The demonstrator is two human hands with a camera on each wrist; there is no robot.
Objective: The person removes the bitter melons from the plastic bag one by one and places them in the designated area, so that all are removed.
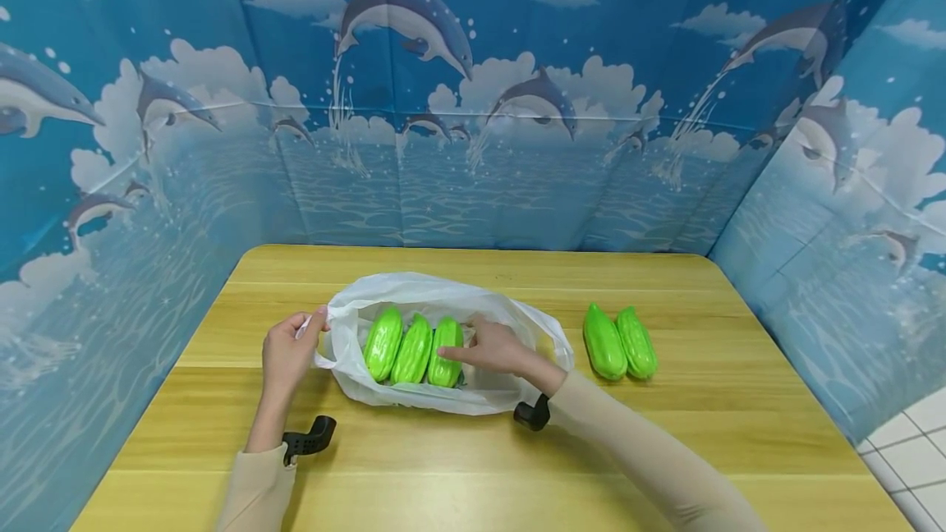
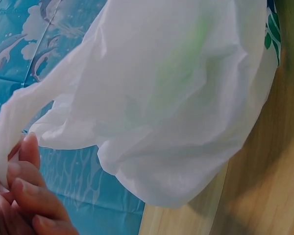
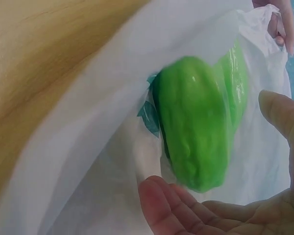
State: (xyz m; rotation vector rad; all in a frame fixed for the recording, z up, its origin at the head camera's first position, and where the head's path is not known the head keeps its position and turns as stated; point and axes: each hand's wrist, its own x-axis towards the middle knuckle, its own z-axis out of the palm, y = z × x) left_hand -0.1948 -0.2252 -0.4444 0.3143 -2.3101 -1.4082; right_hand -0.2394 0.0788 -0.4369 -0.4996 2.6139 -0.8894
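A white plastic bag (image 1: pixel 473 401) lies on the table with its mouth spread. Three bright green, ridged gourds rest side by side in it, the rightmost gourd (image 1: pixel 447 351) nearest my right hand. My left hand (image 1: pixel 288 351) pinches the bag's left handle (image 2: pixel 27 110) between thumb and fingers. Inside the bag's right part is my right hand (image 1: pixel 498 347), its thumb and fingers spread apart. In the right wrist view, the fingers (image 3: pixel 157 200) are just beyond the end of a gourd (image 3: pixel 196 127); whether they touch it, I cannot tell.
Two more green gourds (image 1: pixel 604 343) lie together on the wooden table (image 1: pixel 443 474), right of the bag. A blue dolphin-print curtain (image 1: pixel 473 179) hangs behind the table and along its sides. Black wrist cameras sit on both forearms.
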